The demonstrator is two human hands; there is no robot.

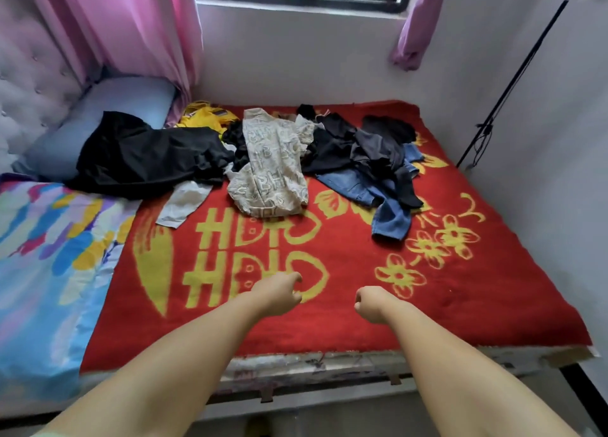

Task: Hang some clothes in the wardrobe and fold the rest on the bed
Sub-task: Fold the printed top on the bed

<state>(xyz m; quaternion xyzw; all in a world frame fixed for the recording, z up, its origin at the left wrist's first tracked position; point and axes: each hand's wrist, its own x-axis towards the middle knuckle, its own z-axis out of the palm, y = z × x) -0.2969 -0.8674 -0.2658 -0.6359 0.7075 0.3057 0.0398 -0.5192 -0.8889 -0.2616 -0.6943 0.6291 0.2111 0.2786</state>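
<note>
Fingers curled inward on left hand (276, 293) and right hand (370, 303), holding nothing, lower centre above red blanket (362, 305); clothes pile (269, 160) upper centre, untouched.

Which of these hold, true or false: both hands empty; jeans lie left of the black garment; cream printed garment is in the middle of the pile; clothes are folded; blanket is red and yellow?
1. Left hand and right hand hold nothing: true.
2. Blue jeans lie left of the large black garment: false, they lie to its right.
3. Cream printed garment lies mid-pile: true.
4. Clothes are folded: false, all lie crumpled.
5. Blanket is red and yellow: true.
</note>
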